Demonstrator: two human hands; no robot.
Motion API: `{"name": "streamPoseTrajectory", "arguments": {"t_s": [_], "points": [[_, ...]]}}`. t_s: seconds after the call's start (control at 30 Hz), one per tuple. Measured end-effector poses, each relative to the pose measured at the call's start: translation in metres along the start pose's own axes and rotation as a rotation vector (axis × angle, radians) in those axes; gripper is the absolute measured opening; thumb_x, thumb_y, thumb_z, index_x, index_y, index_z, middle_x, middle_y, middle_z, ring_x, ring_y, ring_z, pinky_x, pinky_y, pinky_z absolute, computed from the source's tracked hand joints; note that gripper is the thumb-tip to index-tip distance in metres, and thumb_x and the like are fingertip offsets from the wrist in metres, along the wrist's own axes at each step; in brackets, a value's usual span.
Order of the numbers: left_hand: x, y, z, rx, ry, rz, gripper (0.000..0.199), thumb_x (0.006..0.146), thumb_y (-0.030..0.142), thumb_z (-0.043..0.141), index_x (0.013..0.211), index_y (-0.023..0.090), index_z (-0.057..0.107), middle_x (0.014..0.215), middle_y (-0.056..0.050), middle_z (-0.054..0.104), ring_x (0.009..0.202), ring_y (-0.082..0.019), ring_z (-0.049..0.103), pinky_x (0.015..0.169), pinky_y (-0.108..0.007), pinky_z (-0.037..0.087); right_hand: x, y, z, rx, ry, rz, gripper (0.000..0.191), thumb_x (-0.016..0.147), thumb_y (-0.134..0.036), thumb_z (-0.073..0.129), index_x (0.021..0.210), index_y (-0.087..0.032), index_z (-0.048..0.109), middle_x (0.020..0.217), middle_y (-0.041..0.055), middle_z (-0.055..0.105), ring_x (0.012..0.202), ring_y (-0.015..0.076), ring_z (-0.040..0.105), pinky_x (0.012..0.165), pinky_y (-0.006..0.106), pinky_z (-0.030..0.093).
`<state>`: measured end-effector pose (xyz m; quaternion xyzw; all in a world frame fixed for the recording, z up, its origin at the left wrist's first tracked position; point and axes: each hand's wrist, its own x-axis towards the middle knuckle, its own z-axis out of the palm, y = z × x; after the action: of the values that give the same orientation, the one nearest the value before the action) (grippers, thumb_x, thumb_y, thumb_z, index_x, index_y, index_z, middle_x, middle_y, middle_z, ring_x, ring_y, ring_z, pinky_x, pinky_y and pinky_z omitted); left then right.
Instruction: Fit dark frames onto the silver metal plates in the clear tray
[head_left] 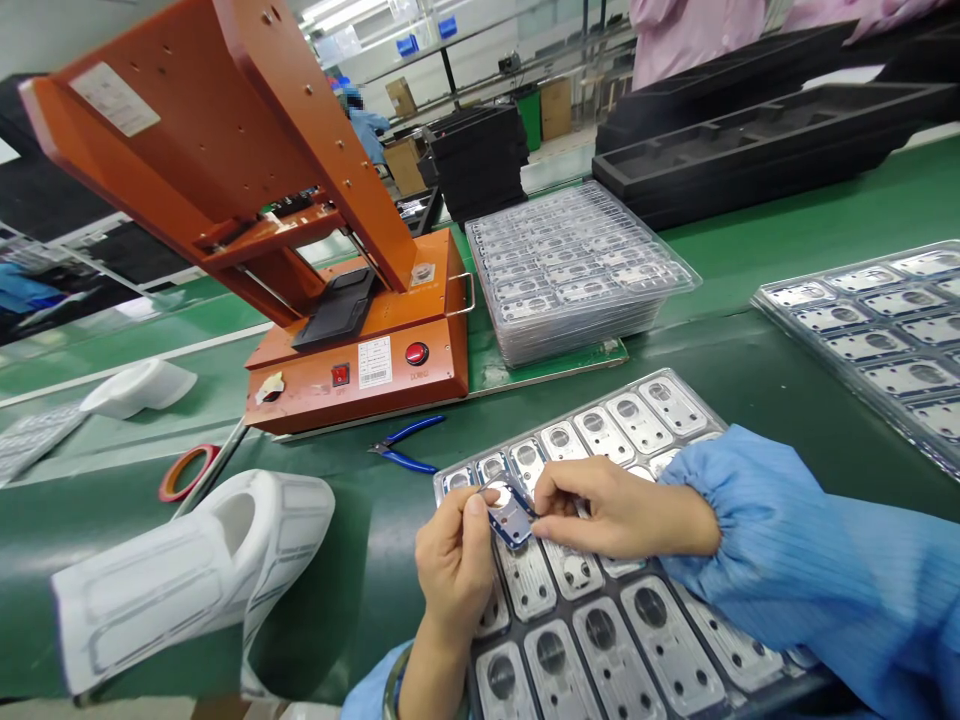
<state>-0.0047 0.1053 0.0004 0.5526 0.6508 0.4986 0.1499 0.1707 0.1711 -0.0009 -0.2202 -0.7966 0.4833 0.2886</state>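
A small silver plate [513,520] with a dark blue edge, one large round opening and smaller holes is held tilted above the tray. My left hand [457,550] is closed, pinching its left side between thumb and fingers. From the other side, my right hand [600,507] is closed with its fingertips at the plate's right edge. Below both hands lies a clear plastic tray [525,628] with rows of pockets. Similar silver plates [604,640] show in many of the pockets. My right forearm covers part of the tray's right side.
An orange press machine [352,400] stands behind on the left, near blue cutters [409,445]. A white label roll [165,570] and red tape [187,473] lie left. Stacked clear trays [585,330], another filled tray [870,370] and black foam trays [750,150] stand behind and right.
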Motion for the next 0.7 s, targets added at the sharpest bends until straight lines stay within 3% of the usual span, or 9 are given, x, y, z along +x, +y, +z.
{"name": "streamPoseTrajectory", "arguments": {"t_s": [0.13,0.3,0.47,0.7], "points": [[0.001,-0.002,0.000,0.055,-0.002,0.029,0.026,0.086,0.031,0.048,0.071,0.020,0.066,0.064,0.000,0.066,0.055,-0.012,0.056,0.055,-0.022,0.043,-0.001,-0.003,-0.001,-0.124,0.032,-0.055,0.014,0.091,-0.027,0.051,0.084,-0.016,0.057,0.071,0.0004,0.058,0.061,0.0098,0.051,0.059,0.021,0.043],[0.002,0.005,0.003,0.011,0.027,-0.044,0.026,0.086,0.032,0.047,0.071,0.019,0.066,0.063,0.001,0.063,0.055,-0.012,0.054,0.056,-0.022,0.041,-0.003,-0.003,0.001,-0.303,0.150,-0.214,0.019,0.095,-0.026,0.044,0.086,-0.016,0.057,0.075,0.0041,0.062,0.068,0.0130,0.055,0.066,0.024,0.045],[0.001,0.003,0.002,-0.049,0.016,-0.100,0.029,0.085,0.037,0.049,0.069,0.018,0.065,0.059,0.002,0.059,0.051,-0.012,0.048,0.053,-0.023,0.038,-0.004,-0.004,0.000,-0.217,0.248,-0.118,0.018,0.093,-0.031,0.048,0.099,-0.016,0.055,0.080,0.0043,0.064,0.067,0.0127,0.058,0.063,0.024,0.048],[0.000,-0.008,0.001,-0.145,-0.024,-0.176,0.033,0.084,0.044,0.051,0.071,0.019,0.066,0.057,0.001,0.057,0.050,-0.012,0.048,0.051,-0.024,0.038,0.002,-0.005,0.000,-0.068,0.036,0.046,0.016,0.088,-0.028,0.054,0.080,-0.015,0.060,0.063,-0.0013,0.057,0.056,0.0087,0.051,0.054,0.020,0.041]]}}
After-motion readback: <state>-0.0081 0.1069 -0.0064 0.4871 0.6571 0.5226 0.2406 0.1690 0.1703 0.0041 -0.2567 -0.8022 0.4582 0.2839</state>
